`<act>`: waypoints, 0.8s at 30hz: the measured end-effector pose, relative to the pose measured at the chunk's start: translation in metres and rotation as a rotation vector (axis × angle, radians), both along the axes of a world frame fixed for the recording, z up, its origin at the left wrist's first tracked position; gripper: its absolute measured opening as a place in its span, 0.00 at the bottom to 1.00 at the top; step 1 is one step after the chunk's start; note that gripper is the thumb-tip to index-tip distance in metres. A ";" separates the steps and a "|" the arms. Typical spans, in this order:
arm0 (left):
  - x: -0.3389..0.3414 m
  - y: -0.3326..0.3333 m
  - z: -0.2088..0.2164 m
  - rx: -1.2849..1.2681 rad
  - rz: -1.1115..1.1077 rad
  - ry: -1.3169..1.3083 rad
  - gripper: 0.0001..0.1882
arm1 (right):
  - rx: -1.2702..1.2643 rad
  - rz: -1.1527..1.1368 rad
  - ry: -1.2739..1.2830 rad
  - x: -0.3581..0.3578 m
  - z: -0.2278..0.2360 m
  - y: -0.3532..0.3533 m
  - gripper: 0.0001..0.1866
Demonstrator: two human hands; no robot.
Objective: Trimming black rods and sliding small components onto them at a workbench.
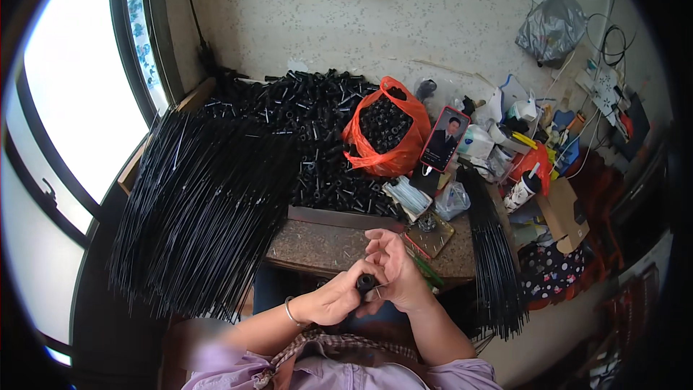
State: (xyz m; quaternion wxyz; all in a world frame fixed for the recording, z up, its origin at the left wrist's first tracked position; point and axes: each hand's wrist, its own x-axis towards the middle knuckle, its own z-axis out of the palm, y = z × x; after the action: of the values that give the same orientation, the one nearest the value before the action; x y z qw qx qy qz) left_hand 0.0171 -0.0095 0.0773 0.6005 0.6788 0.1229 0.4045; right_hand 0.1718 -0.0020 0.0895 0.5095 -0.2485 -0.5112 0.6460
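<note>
My left hand (pixel 337 298) is wrapped round a short black tubular part (pixel 366 282), its round hollow end facing up. Right beside it, my right hand (pixel 395 271) has bent fingers, the upper ones curled loosely and the lower ones close to the black part. A thin, pale sliver shows between the two hands; what my right fingertips pinch is too small to make out. Both hands are just in front of the table's near edge. Beyond them spreads a big heap of similar black parts (pixel 317 112).
Long thin black rods (pixel 209 209) overhang the table (pixel 307 242) at left; another bundle (pixel 494 267) hangs at right. An orange-red plastic bag (pixel 404 162) holds more black parts. Nearby are an upright phone (pixel 445 139), a clear bag (pixel 452 200), a tumbler (pixel 521 191) and a cardboard box (pixel 561 213).
</note>
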 end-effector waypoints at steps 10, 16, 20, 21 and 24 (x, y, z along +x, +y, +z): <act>0.005 0.004 0.002 -0.379 0.174 -0.377 0.21 | 1.142 -0.827 -0.979 0.002 0.042 -0.022 0.21; 0.015 0.005 0.004 0.235 0.624 -0.016 0.12 | 0.789 -0.556 -0.718 0.005 0.032 -0.021 0.07; -0.005 0.008 0.016 0.227 0.551 -0.053 0.25 | 0.986 -0.488 -0.760 0.019 0.024 -0.027 0.09; -0.014 0.013 0.019 0.190 0.526 -0.087 0.25 | 0.997 -0.529 -0.829 0.031 0.014 -0.026 0.12; -0.023 0.016 0.015 -0.035 0.433 -0.206 0.19 | 0.718 -0.618 -1.166 0.076 -0.043 -0.017 0.15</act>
State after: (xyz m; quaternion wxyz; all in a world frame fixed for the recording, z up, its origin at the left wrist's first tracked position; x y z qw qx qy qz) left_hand -0.0064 0.0066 0.0926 0.5207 0.5811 0.2107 0.5889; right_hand 0.2474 -0.0186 0.0463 0.3640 -0.5010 -0.7846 0.0307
